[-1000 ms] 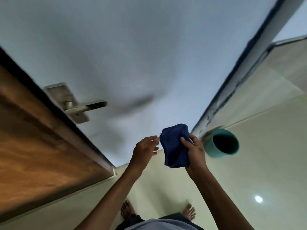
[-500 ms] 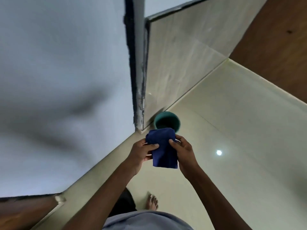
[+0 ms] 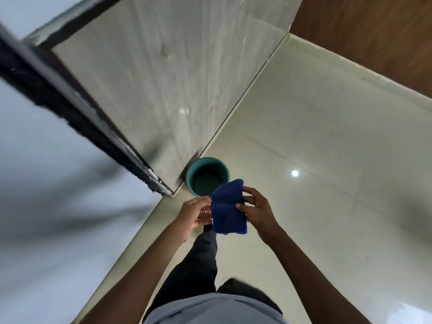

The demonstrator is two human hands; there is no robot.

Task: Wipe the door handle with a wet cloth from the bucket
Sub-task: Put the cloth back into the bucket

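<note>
The person stands over the round teal plastic bucket (image 3: pixel 207 177), which sits on the pale glossy tiled floor (image 3: pixel 327 148) against the foot of the grey marbled wall panel (image 3: pixel 163 78), just beyond both hands. The folded dark blue cloth (image 3: pixel 228 208) hangs between them: the right hand (image 3: pixel 258 210) pinches its right edge, thumb in front and fingers behind, so that grip is closed on the cloth, while the left hand (image 3: pixel 195 215) lies with fingers loosely spread against its left edge, and I cannot tell whether it truly holds.

To my eye the step is dipping the cloth. It would go best lowered straight down past the near rim, soaked, then wrung over the bucket so no drips fall on the slick tiles; the contents look dark, and the water level is unclear.

Compared with half a second ago, the view has swung further from the door side, the bucket shows larger and more open, the left thumb has come off the cloth's front, and a dark trouser leg now shows below the hands
</note>
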